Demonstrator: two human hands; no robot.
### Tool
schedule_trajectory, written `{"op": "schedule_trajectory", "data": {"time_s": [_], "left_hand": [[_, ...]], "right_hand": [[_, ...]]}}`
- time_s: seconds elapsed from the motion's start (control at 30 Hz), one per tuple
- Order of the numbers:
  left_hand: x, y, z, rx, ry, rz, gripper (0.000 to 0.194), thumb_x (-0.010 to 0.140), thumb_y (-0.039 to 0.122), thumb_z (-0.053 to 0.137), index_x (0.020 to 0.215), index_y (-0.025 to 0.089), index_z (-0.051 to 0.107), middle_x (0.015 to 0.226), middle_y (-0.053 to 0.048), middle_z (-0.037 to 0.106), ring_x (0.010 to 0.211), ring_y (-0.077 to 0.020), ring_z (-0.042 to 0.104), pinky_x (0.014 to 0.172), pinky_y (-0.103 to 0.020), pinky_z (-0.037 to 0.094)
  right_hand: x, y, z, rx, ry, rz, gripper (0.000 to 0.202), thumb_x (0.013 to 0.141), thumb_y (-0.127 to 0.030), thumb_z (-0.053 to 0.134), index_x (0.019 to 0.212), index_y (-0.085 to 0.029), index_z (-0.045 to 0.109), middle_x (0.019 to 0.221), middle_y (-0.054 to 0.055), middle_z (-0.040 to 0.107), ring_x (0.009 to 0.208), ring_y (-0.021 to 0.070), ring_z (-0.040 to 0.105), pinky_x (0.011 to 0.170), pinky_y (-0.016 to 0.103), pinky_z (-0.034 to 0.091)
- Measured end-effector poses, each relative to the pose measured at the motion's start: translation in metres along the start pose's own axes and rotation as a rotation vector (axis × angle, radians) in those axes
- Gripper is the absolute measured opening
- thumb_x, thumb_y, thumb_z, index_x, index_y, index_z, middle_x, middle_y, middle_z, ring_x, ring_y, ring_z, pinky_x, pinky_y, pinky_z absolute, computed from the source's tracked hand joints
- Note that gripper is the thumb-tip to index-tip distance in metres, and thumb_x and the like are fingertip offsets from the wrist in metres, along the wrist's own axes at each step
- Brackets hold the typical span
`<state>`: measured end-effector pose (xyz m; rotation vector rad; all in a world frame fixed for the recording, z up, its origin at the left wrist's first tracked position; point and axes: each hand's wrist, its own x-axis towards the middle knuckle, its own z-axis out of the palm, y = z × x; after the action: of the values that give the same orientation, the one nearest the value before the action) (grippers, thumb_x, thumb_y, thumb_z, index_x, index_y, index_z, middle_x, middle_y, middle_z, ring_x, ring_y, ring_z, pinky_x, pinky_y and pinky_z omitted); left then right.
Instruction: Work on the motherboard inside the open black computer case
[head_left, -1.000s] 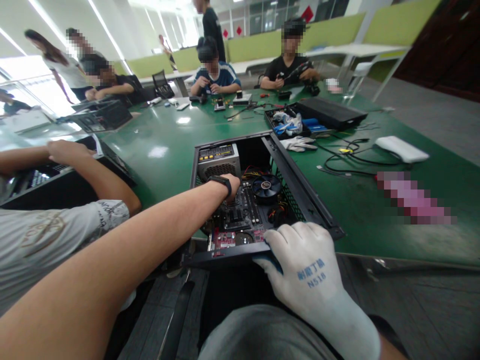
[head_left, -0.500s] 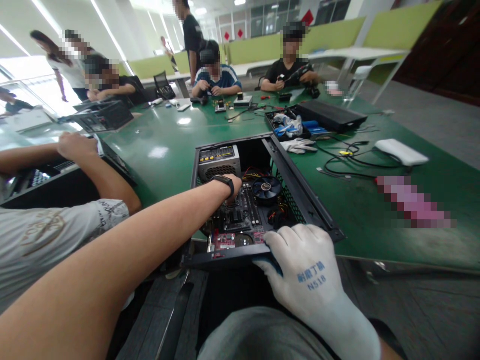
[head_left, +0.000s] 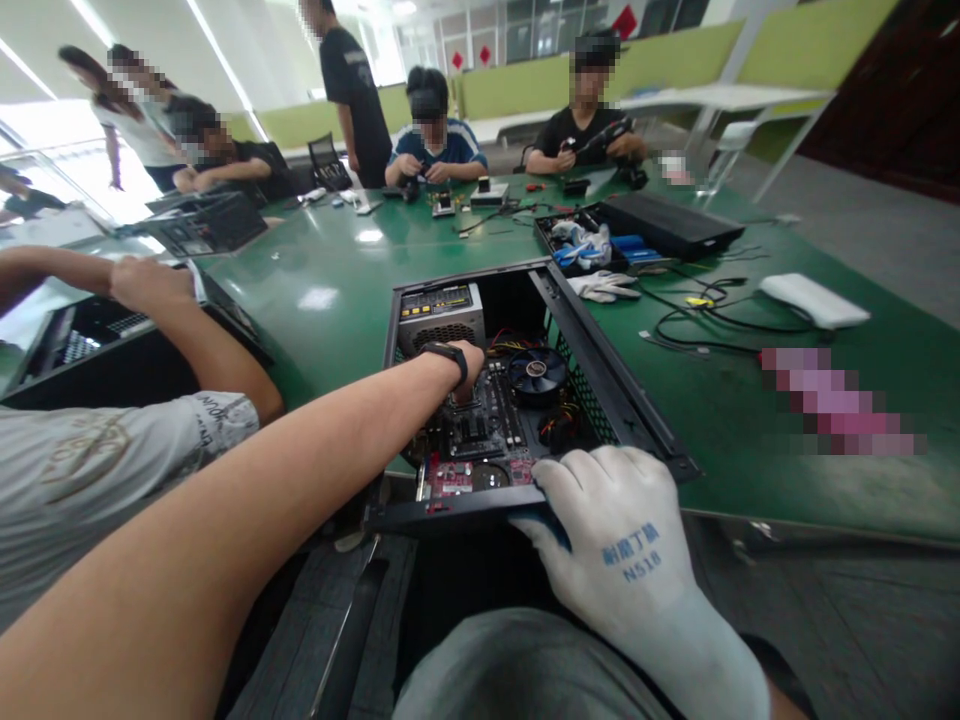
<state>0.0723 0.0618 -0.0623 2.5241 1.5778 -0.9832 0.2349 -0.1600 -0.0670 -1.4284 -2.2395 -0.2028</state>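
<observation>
A black computer case (head_left: 626, 385) lies on its side at the near table edge, its open side facing up. My right hand (head_left: 611, 525), in a white work glove, is closed over the case's near rim. My bare left hand (head_left: 470, 368), with a black band at the wrist, reaches inside over the motherboard (head_left: 484, 420), close to the power supply (head_left: 441, 320). Its fingers are hidden below the hand. Also in the case are a black cooling fan (head_left: 536, 372), a red card (head_left: 454, 476) and coloured wires.
Beyond the case on the green table (head_left: 330, 250) are a spare glove (head_left: 602, 286), a dark box (head_left: 577, 265) holding more gloves, black cables (head_left: 675, 325) and a white block (head_left: 814, 302). A co-worker's arm (head_left: 225, 340) and another case (head_left: 135, 370) are close on the left.
The view has shifted slightly, and a standing person in the back has moved left. Both my hands keep their places on and in the case.
</observation>
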Motion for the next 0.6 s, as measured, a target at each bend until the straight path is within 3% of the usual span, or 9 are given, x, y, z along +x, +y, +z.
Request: {"op": "schedule_trajectory", "data": {"time_s": [0.27, 0.43, 0.6], "left_hand": [[-0.0004, -0.0004, -0.0008, 0.015, 0.002, 0.017, 0.071, 0.048, 0.037, 0.092, 0.112, 0.012, 0.075, 0.112, -0.017, 0.074, 0.106, -0.03, 0.068, 0.091, -0.029, 0.054], [-0.004, 0.0015, -0.0023, 0.0, -0.002, -0.01, 0.067, 0.047, 0.038, 0.093, 0.108, 0.016, 0.077, 0.111, -0.013, 0.075, 0.105, -0.0285, 0.069, 0.09, -0.028, 0.053], [-0.0102, 0.0047, -0.0066, 0.028, -0.004, 0.004, 0.07, 0.048, 0.032, 0.093, 0.111, 0.01, 0.075, 0.113, -0.016, 0.074, 0.105, -0.0295, 0.069, 0.09, -0.029, 0.054]], "right_hand": [[0.0002, -0.0004, -0.0005, -0.01, 0.0, -0.005, 0.027, 0.078, -0.044, 0.072, 0.089, -0.022, 0.063, 0.078, 0.003, 0.055, 0.077, 0.0207, 0.04, 0.073, 0.036, 0.021], [-0.0006, 0.0003, -0.0004, -0.008, 0.003, -0.007, 0.026, 0.079, -0.044, 0.071, 0.088, -0.022, 0.063, 0.077, 0.003, 0.055, 0.076, 0.0209, 0.04, 0.074, 0.036, 0.021], [-0.0013, 0.0001, -0.0006, -0.011, 0.012, -0.01, 0.025, 0.078, -0.043, 0.071, 0.089, -0.021, 0.062, 0.077, 0.003, 0.055, 0.076, 0.0208, 0.04, 0.073, 0.036, 0.021]]}}
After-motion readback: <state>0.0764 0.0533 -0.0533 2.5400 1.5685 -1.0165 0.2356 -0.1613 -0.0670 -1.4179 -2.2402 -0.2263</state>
